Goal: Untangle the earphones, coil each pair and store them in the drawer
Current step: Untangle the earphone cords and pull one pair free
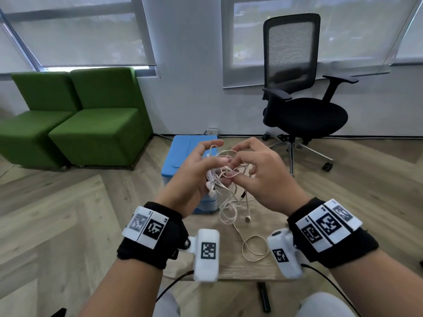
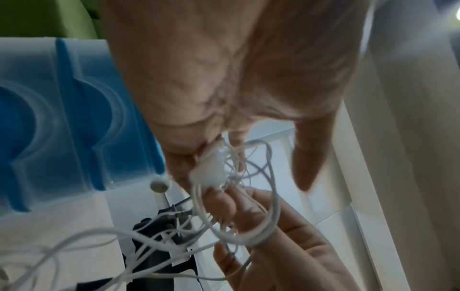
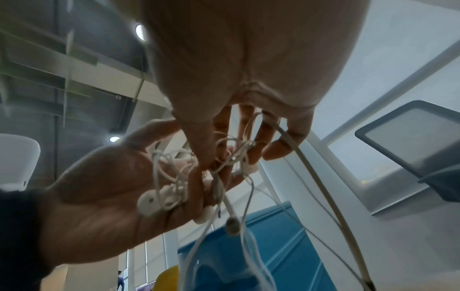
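Observation:
A tangle of white earphones hangs between both hands above a small wooden table. My left hand holds the knot and several earbuds against its palm and fingers. My right hand pinches cords in the knot with thumb and fingertips. Loose cord loops trail down onto the tabletop, with one earbud dangling. The blue plastic drawer unit stands just beyond the hands; its front is hidden. In the left wrist view the white cords run from my fingers to the right hand.
A black office chair stands at the back right. Two green upholstered seats sit at the back left by the windows. Black cables run from the wrist cameras toward me. Wood floor surrounds the table.

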{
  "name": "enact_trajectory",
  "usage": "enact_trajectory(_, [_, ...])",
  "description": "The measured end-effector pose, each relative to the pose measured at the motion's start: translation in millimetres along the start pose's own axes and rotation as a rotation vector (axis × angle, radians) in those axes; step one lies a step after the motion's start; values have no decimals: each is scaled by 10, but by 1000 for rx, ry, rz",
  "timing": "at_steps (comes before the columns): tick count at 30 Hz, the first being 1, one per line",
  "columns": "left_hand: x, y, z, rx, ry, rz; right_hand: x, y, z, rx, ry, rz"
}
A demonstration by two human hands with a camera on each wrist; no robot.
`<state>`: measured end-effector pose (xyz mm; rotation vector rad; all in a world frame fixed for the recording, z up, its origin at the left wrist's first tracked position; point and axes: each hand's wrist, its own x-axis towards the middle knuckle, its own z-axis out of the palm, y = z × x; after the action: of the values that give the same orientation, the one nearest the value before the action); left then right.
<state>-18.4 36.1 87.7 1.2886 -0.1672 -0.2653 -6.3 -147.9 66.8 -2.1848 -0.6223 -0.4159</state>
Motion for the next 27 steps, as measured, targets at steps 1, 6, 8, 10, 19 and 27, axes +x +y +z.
enact_trajectory(1, [-15, -17, -6, 53, -64, 16, 1, -13, -29, 20, -35, -19])
enact_trajectory(6, [-17, -79, -2, 197, -80, 93, -20, -8, -112, 59, 0, -54])
enact_trajectory(8, [-13, -65, -9, 194, -18, 106, -47, 5, -134, 66, 60, -41])
enact_trajectory(10, [-14, -51, 0, 191, 19, 102, -77, -3, -134, 74, 96, -34])
enact_trajectory(19, [-35, -22, 33, 118, 163, 86, -112, -23, -99, -82, 165, -206])
enact_trajectory(27, [-82, -87, 27, 274, 63, 111, -89, -44, -123, 128, 168, -29])
